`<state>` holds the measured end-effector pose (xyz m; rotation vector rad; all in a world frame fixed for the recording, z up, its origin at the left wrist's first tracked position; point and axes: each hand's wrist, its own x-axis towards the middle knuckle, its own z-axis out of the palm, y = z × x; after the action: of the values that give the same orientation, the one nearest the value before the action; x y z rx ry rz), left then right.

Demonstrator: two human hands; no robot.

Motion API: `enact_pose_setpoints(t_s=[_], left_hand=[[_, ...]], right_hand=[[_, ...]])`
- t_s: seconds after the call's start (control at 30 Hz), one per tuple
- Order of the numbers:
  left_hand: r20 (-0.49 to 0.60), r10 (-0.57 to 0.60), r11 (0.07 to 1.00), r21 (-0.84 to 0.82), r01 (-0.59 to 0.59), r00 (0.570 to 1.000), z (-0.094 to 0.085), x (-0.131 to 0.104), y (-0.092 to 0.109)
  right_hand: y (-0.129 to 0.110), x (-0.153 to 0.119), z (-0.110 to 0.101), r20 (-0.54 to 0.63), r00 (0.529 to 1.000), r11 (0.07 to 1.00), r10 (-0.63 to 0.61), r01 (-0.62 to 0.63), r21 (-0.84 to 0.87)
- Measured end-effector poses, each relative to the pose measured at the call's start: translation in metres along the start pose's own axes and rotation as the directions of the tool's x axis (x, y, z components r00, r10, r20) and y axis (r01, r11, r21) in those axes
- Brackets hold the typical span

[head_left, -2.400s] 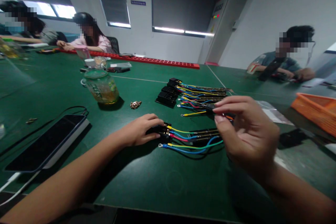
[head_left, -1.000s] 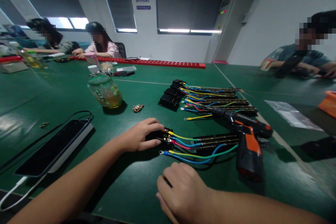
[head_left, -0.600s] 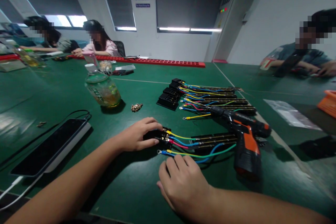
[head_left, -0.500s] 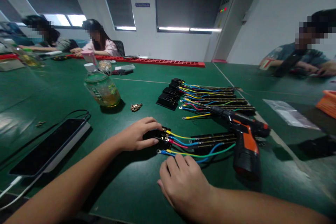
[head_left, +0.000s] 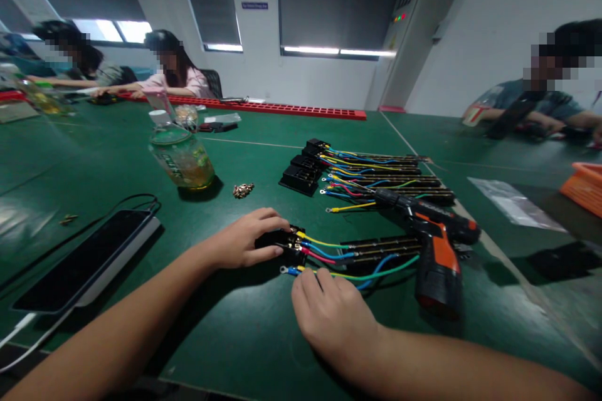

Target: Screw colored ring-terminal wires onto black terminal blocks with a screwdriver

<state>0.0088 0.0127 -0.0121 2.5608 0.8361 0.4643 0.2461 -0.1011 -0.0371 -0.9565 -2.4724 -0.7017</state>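
My left hand (head_left: 251, 239) is closed round a black terminal block (head_left: 295, 247), thumb on the near side and fingers on the far side. Yellow, blue and red wires run from the block to black strips (head_left: 385, 252) on the right. Just below it, my right hand (head_left: 329, 304) is at the loose wires with ring ends (head_left: 291, 270), its fingers curled; the fingertips are hidden, so what they grip cannot be made out. A black and orange power drill (head_left: 439, 257) lies to the right, its bit pointing left. Behind are several more wired blocks (head_left: 301, 175).
Small screws (head_left: 243, 190) lie in a pile near a jar of drink (head_left: 182, 160). On the left is a phone (head_left: 84, 260) with cables. An orange basket (head_left: 583, 188) and a plastic bag (head_left: 515, 200) are on the right. People sit across the green table (head_left: 226, 319).
My right hand has moved slightly up and right, onto the loose wires. My left hand remains on the block.
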Motion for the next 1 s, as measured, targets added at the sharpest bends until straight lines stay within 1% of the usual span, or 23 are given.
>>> enact_pose_setpoints(t_s=[0.17, 0.27, 0.37, 0.5, 0.57, 0.8, 1.0], left_hand=[[0.004, -0.004, 1.000, 0.001, 0.004, 1.000, 0.000, 0.000, -0.001], [0.003, -0.004, 1.000, 0.002, 0.004, 1.000, -0.001, -0.001, 0.000], [-0.004, -0.004, 1.000, 0.004, 0.004, 1.000, -0.001, -0.001, 0.001], [-0.007, -0.004, 1.000, 0.007, 0.004, 1.000, -0.001, 0.000, 0.002], [-0.007, -0.002, 1.000, 0.003, 0.002, 1.000, -0.001, 0.000, 0.002], [-0.003, 0.002, 1.000, -0.005, -0.002, 1.000, -0.001, -0.001, 0.002], [-0.033, 0.042, 0.999, 0.010, -0.041, 0.999, 0.001, -0.001, 0.002]], right_hand=[[0.006, 0.004, -0.002, 0.039, 0.999, 0.999, 0.006, -0.005, -0.034], [0.010, 0.004, -0.003, 0.044, 0.998, 0.998, 0.039, -0.037, -0.048], [0.011, 0.003, 0.000, 0.049, 0.996, 0.996, 0.070, -0.067, -0.052], [0.013, 0.002, 0.004, 0.099, 0.990, 0.994, 0.100, -0.095, -0.055], [0.013, 0.001, 0.007, 0.104, 0.989, 0.994, 0.102, -0.097, -0.055], [0.016, -0.002, 0.014, 0.052, 0.995, 0.996, 0.080, -0.078, -0.046], [0.022, 0.000, 0.005, -0.042, 0.998, 0.998, 0.045, -0.047, -0.040]])
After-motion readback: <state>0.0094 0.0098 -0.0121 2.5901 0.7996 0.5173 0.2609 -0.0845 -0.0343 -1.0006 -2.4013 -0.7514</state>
